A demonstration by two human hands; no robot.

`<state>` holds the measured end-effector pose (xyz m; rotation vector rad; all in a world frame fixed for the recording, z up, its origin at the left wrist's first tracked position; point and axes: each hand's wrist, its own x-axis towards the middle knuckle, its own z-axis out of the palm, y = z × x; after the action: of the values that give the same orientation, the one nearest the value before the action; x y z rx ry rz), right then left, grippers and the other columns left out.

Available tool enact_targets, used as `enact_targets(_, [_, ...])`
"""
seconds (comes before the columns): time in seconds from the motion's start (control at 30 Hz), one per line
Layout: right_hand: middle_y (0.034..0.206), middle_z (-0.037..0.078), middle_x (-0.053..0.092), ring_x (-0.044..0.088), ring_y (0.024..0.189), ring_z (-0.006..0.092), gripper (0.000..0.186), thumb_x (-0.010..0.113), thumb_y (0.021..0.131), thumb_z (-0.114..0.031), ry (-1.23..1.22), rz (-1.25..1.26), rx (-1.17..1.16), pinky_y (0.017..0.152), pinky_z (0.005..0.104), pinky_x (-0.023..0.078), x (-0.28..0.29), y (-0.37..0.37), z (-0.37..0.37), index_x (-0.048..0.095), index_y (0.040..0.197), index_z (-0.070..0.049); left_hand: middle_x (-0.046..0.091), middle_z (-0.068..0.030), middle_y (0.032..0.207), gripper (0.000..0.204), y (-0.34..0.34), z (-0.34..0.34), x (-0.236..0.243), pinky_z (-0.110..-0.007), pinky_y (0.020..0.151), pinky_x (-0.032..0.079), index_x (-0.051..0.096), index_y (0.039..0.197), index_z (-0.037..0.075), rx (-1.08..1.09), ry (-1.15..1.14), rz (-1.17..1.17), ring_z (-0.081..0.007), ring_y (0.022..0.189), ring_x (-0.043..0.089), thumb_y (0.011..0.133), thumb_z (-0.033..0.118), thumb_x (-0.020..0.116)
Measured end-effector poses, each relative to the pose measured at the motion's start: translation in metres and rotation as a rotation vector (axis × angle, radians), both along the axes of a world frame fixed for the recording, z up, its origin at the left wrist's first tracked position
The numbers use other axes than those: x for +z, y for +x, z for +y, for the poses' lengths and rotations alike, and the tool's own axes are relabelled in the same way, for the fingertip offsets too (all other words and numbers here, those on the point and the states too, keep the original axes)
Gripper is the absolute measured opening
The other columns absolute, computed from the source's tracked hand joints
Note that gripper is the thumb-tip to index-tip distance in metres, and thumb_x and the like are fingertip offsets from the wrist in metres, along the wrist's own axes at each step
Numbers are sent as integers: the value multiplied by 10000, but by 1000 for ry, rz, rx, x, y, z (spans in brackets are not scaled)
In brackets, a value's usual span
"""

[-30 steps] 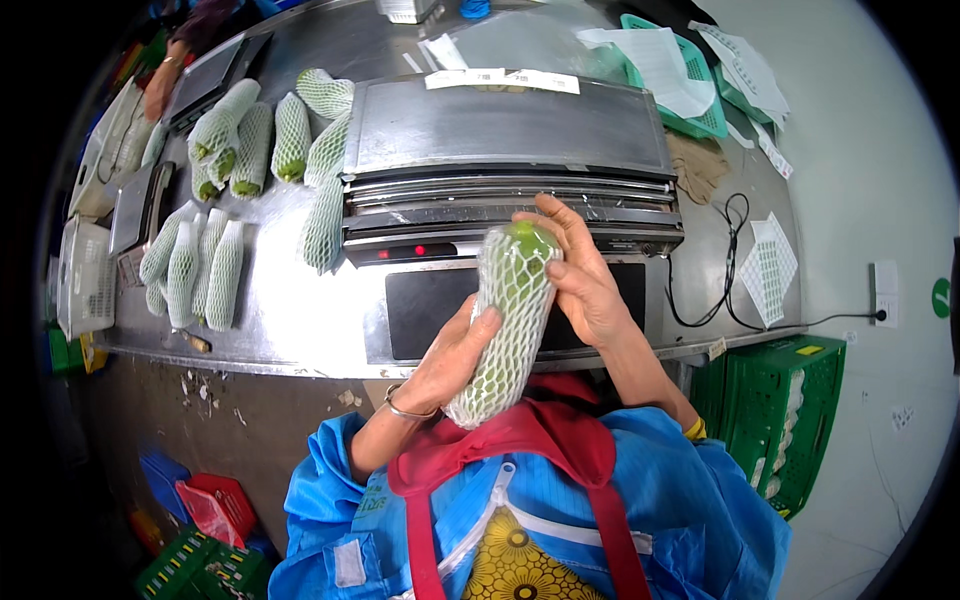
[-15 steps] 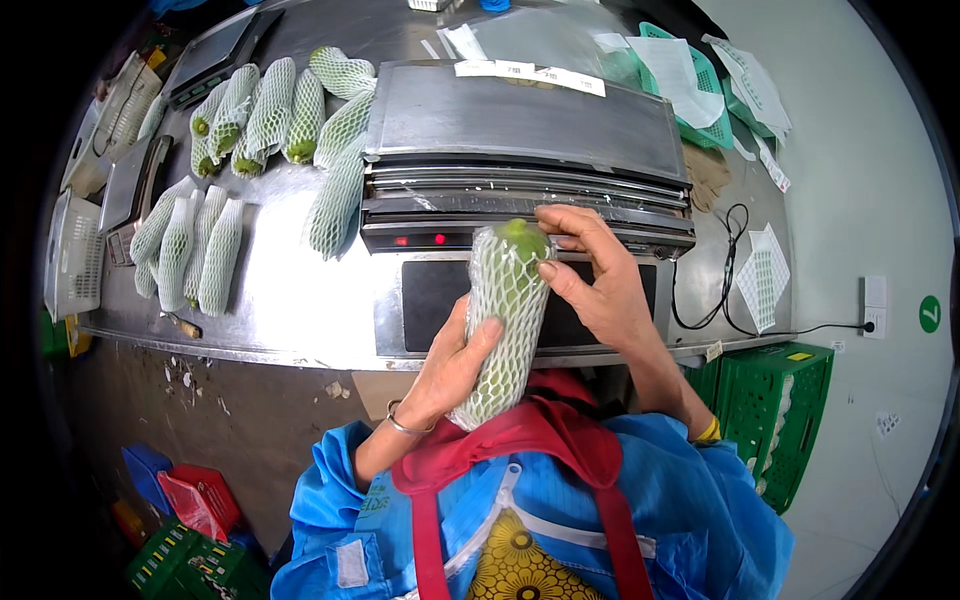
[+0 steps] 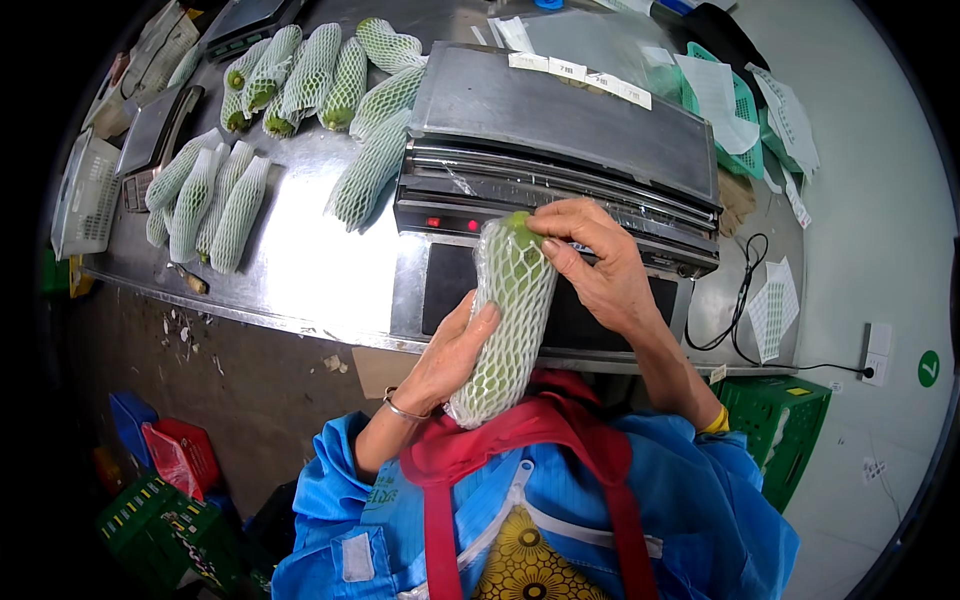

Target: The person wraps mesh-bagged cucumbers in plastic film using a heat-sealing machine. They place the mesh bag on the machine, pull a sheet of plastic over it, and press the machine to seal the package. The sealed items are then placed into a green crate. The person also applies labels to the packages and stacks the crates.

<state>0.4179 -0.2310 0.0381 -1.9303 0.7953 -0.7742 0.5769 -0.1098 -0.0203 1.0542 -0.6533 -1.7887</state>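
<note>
Clearly, in the head view, the green vegetable (image 3: 512,325) in its white net is held up between both hands, over the front edge of the steel table (image 3: 305,290) and roughly midway along it. Its long axis runs away from the body: the lower end rests close to the red apron (image 3: 590,435), while the bare green end points toward the far edge, leaning a little right, just short of the metal machine (image 3: 565,110).

The left hand (image 3: 452,350) grips the middle from the left, thumb laid over the upper face; its other fingers are mostly hidden beneath. The right hand (image 3: 607,268) is the nearer one to the green end, coming in from the right. Its thumb and forefinger are drawn narrow at the rim of the net, so the vegetable lies to the left of these fingertips and below them; whether they pinch net or clear film I cannot tell.

Behind the hands lies a dark plate (image 3: 590,325) near the front edge. More netted vegetables (image 3: 240,212) lie toward the table's left end, well apart from both hands.
</note>
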Motion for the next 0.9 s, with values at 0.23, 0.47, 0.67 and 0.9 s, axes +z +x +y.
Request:
enact_targets(0.23, [975,106,570,540,922,194,162,584,822,-45,-21,8,-44,806,289,431,-3,1,3,628,971,-2,510,-72,1170,498,0,-2,-7,-266,878,415,319,1336,-12,-60,37,66,-116,1005,504,972,328,339])
enact_targets(0.47, [1008,94,551,525,936,174,144,576,832,-64,26,-24,-95,807,280,420,-4,1,6,636,949,-5,519,-72,1171,511,5,-7,-10,-268,872,426,332,1333,-10,-107,53,73,-115,997,517,975,354,312])
enact_targets(0.67, [1192,80,472,466,1067,162,347,531,875,-141,470,-418,-213,931,286,361,-19,-6,8,490,1201,-30,531,-69,1149,474,8,-31,3,-265,855,426,362,1308,-16,-239,73,31,-105,986,511,982,324,308])
enact_targets(0.9, [1124,80,493,475,1026,133,499,579,862,-171,441,-733,-524,888,259,384,-19,-39,24,352,1279,-17,429,-92,1278,482,-46,-69,21,-277,967,331,268,1369,-7,-377,-176,-93,-154,1125,425,973,261,335])
